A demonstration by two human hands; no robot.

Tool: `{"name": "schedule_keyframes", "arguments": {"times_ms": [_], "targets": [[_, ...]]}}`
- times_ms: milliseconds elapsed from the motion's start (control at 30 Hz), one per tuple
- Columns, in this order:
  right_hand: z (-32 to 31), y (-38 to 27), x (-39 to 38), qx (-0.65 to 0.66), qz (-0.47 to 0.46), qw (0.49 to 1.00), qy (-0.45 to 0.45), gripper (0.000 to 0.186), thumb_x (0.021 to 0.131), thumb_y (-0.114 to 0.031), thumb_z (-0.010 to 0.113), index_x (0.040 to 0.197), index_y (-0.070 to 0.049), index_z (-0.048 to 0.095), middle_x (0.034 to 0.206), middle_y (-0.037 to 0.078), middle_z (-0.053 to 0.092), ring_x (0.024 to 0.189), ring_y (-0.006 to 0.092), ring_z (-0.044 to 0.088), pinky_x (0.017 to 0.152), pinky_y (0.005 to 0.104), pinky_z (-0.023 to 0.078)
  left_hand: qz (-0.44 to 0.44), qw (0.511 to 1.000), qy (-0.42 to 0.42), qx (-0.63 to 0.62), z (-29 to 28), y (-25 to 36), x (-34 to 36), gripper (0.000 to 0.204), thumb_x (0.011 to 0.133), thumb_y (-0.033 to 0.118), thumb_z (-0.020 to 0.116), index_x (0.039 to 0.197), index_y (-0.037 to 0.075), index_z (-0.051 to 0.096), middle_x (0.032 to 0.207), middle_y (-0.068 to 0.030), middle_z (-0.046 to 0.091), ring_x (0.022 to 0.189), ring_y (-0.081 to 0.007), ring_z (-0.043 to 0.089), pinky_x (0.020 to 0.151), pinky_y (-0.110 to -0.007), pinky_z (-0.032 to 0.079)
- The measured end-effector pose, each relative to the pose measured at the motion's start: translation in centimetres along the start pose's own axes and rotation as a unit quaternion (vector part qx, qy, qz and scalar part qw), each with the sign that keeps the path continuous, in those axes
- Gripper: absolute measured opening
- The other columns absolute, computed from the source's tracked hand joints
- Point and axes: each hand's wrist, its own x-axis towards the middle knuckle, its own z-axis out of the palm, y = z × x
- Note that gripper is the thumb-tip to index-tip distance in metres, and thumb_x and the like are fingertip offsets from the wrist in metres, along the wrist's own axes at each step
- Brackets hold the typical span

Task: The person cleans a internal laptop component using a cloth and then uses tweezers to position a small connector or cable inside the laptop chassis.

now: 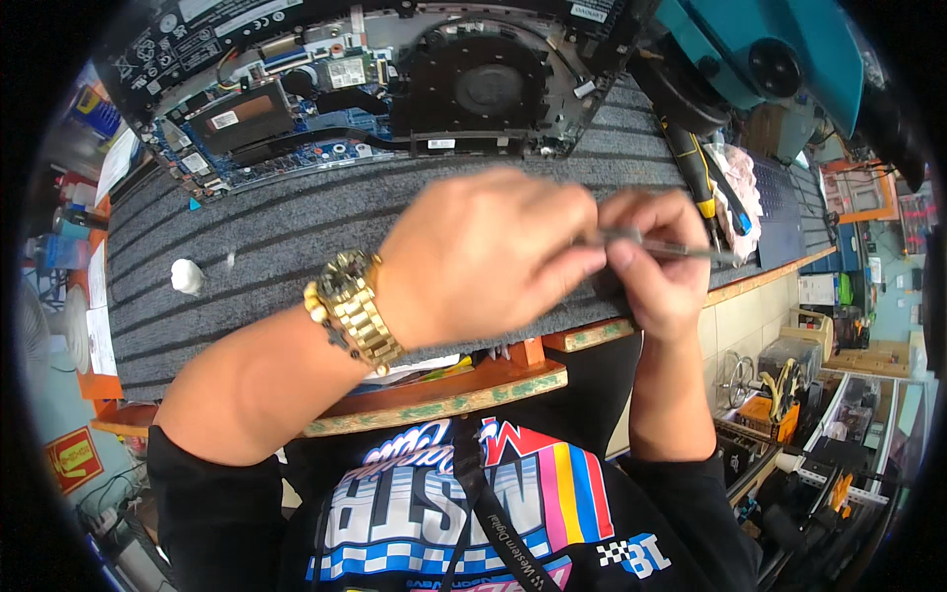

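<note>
My left hand (483, 261), with a gold watch (360, 306) at its wrist, is closed above the grey striped mat (266, 257). Its thumb and forefinger pinch one end of a thin grey tool (681, 251). Curled fingers of my right hand (663, 281) grip the same tool, which points off to the right. Motion blurs it, so its exact kind is unclear. Beyond both hands lies an opened laptop (424, 146), its blue circuit board (326, 148) and round black fan (488, 89) exposed. Neither hand touches the laptop.
A white lump (185, 276) and a small blue triangular piece (194, 204) lie on the left of the mat. At right are a yellow-black handled tool (689, 163), a pinkish cloth (745, 183) and a teal machine (760, 49) overhanging the bench. A wooden edge (444, 400) runs near my body.
</note>
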Motion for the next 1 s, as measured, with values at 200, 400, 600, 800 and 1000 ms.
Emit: {"name": "schedule_keyframes", "arguments": {"times_ms": [200,400,600,800,1000], "targets": [[-0.4,-3.5,-5.0,-0.049,-0.011,0.999,-0.019,0.021,0.091,-0.001,0.084,0.095,-0.002,0.063,0.093,0.022,0.077,0.083,0.0275,0.068,0.080,0.0424,0.054,-0.021,0.991,-0.092,-0.095,0.9,4.3,-1.7,0.016,0.094,0.015,0.082,0.099,0.010,0.067,0.081,-0.0089,0.070,0.079,-0.0333,0.074,0.070,-0.046,0.059],[-0.1,-6.4,-8.3,-0.015,0.056,0.998,-0.017,0.021,0.089,-0.001,0.086,0.096,-0.002,0.067,0.091,0.021,0.078,0.082,0.0290,0.071,0.078,0.0415,0.053,-0.035,0.975,-0.156,-0.152,1.5,6.7,-2.5,0.019,0.095,0.016,0.081,0.097,0.007,0.064,0.079,-0.0093,0.070,0.074,-0.0333,0.074,0.065,-0.046,0.059],[-1.9,-8.1,-9.2,0.054,0.076,0.995,0.031,0.023,0.092,-0.006,0.086,0.099,-0.005,0.065,0.089,0.020,0.076,0.079,0.0289,0.070,0.070,0.0402,0.057,0.013,0.963,-0.204,-0.177,2.3,7.5,-3.5,0.028,0.096,0.020,0.082,0.089,0.008,0.058,0.074,-0.0087,0.068,0.071,-0.0316,0.073,0.057,-0.045,0.058],[-2.2,-8.3,-9.9,0.036,0.071,0.996,0.026,0.024,0.091,-0.005,0.086,0.101,-0.004,0.064,0.091,0.021,0.076,0.080,0.0287,0.071,0.071,0.0397,0.057,-0.006,0.972,-0.130,-0.196,2.6,7.3,-3.8,0.023,0.097,0.024,0.084,0.096,0.008,0.067,0.075,-0.0093,0.070,0.073,-0.0335,0.073,0.064,-0.046,0.059],[-0.1,-7.6,-9.5,-0.017,0.036,0.999,-0.008,0.028,0.086,0.007,0.086,0.103,-0.002,0.065,0.094,0.023,0.077,0.084,0.0292,0.073,0.074,0.0396,0.058,-0.058,0.959,-0.108,-0.255,2.4,7.5,-3.5,0.016,0.097,0.019,0.085,0.102,0.008,0.074,0.080,-0.0116,0.072,0.074,-0.0350,0.074,0.067,-0.047,0.057]]}}
